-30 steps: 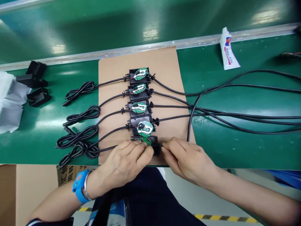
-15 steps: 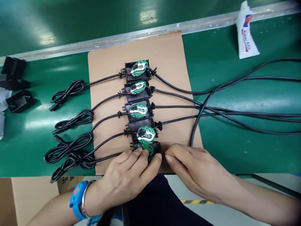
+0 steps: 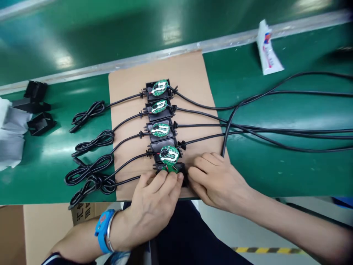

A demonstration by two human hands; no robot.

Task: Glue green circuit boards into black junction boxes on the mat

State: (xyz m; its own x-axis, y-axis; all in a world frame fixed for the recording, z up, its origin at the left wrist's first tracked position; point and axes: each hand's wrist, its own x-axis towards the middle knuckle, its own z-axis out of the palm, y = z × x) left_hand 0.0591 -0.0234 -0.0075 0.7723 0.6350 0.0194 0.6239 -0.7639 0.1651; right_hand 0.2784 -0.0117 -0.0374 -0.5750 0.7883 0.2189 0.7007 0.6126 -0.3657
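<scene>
Several black plastic cases lie in a column, each with a green circuit board (image 3: 169,155) streaked with white paste. Over the nearest case (image 3: 180,168) my left hand (image 3: 154,197) is bent, its fingertips pressed on the case and its partly covered board (image 3: 172,169). The left fingers are closed round its near side. At that case's right end my right hand (image 3: 217,182) is closed in a pinch on a black cable (image 3: 224,147), which comes out above the knuckles. The cable's end at the case is hidden by the fingers.
A cardboard sheet (image 3: 129,81) lies under the cases on the green table (image 3: 275,173). Coiled black cables (image 3: 95,141) are at left, beside loose black cases (image 3: 41,124) and white wrapping (image 3: 13,143). Long cables stretch right. A white tube (image 3: 268,53) lies at the back right.
The camera view has shifted a little. My right hand has moved closer against the right end of the nearest case, its fingers more curled. My left hand stays on that case.
</scene>
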